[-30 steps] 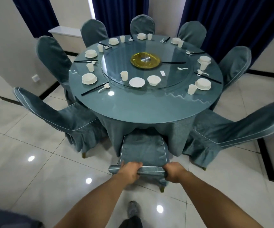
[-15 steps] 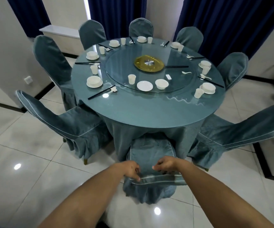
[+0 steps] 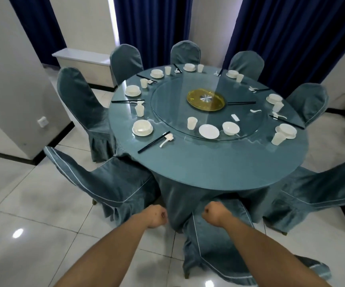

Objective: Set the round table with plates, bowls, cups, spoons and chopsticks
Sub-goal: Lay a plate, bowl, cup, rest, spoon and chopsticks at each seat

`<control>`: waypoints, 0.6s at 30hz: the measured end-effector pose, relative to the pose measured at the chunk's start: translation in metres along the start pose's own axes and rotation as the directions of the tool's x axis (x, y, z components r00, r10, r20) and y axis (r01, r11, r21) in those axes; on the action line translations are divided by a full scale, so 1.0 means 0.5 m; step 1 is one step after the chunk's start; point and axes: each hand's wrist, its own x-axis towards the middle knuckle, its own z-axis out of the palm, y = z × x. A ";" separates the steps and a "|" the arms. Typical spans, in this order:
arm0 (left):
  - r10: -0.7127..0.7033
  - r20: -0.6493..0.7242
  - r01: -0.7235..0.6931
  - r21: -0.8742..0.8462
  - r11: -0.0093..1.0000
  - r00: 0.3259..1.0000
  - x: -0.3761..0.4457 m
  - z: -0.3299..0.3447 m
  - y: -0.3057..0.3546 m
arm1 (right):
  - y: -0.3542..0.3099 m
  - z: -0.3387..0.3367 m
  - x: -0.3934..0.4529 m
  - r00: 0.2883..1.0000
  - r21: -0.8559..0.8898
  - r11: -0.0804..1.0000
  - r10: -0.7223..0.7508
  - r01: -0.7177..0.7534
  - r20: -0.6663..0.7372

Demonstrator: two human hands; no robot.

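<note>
Blue-covered chair before round table, fisted hands above

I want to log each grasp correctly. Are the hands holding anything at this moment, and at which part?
Nothing is held. The left hand and right hand are both curled into fists, empty, above the near chair.

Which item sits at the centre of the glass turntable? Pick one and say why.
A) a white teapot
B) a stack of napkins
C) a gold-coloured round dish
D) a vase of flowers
C: a gold-coloured round dish lies at the middle of the glass turntable, with black chopsticks lying just to its right.
</note>
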 end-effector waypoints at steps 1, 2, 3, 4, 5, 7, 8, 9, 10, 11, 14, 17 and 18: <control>-0.003 -0.001 0.003 -0.013 1.000 1.000 0.013 -0.015 -0.005 | -0.010 -0.012 0.013 1.000 0.002 1.000 0.003 -0.003 -0.027; -0.004 0.001 0.004 -0.026 1.000 1.000 0.026 -0.030 -0.011 | -0.019 -0.022 0.027 0.998 0.002 1.000 0.007 -0.007 -0.055; -0.001 0.004 0.002 -0.036 0.999 1.000 0.039 -0.043 -0.014 | -0.027 -0.031 0.041 0.997 0.001 1.000 0.017 -0.017 -0.077; 0.003 0.010 -0.003 -0.043 0.999 1.000 0.049 -0.056 -0.015 | -0.033 -0.037 0.051 0.995 0.006 1.000 0.031 -0.030 -0.092; 0.007 0.016 -0.007 -0.044 0.999 1.000 0.062 -0.071 -0.016 | -0.041 -0.044 0.064 0.993 0.022 0.999 0.049 -0.047 -0.104; 0.022 0.019 -0.021 -0.038 0.999 1.000 0.097 -0.105 -0.015 | -0.055 -0.063 0.096 0.990 0.057 0.995 0.082 -0.076 -0.114; 0.030 0.020 -0.030 -0.030 0.999 0.999 0.111 -0.121 -0.012 | -0.059 -0.071 0.109 0.989 0.063 0.994 0.093 -0.086 -0.115; 0.042 0.023 -0.041 -0.020 0.999 0.999 0.128 -0.139 -0.010 | -0.064 -0.081 0.127 0.987 0.070 0.993 0.102 -0.094 -0.120; 0.054 0.026 -0.054 0.002 0.999 0.998 0.146 -0.158 -0.009 | -0.068 -0.090 0.148 0.987 0.070 0.993 0.103 -0.094 -0.127; 0.065 0.027 -0.065 0.020 0.998 0.998 0.168 -0.177 -0.008 | -0.072 -0.100 0.170 0.986 0.065 0.993 0.103 -0.095 -0.132; 0.070 0.029 -0.071 0.048 0.996 0.997 0.238 -0.241 -0.001 | -0.077 -0.143 0.240 0.983 0.067 0.993 0.104 -0.095 -0.153; 0.050 0.010 -0.051 0.064 0.997 0.999 0.307 -0.292 0.003 | -0.071 -0.185 0.305 0.981 0.063 0.992 0.114 -0.106 -0.156; 0.041 0.018 -0.042 0.083 0.996 0.999 0.344 -0.325 0.010 | -0.065 -0.212 0.342 0.980 0.058 0.991 0.126 -0.118 -0.156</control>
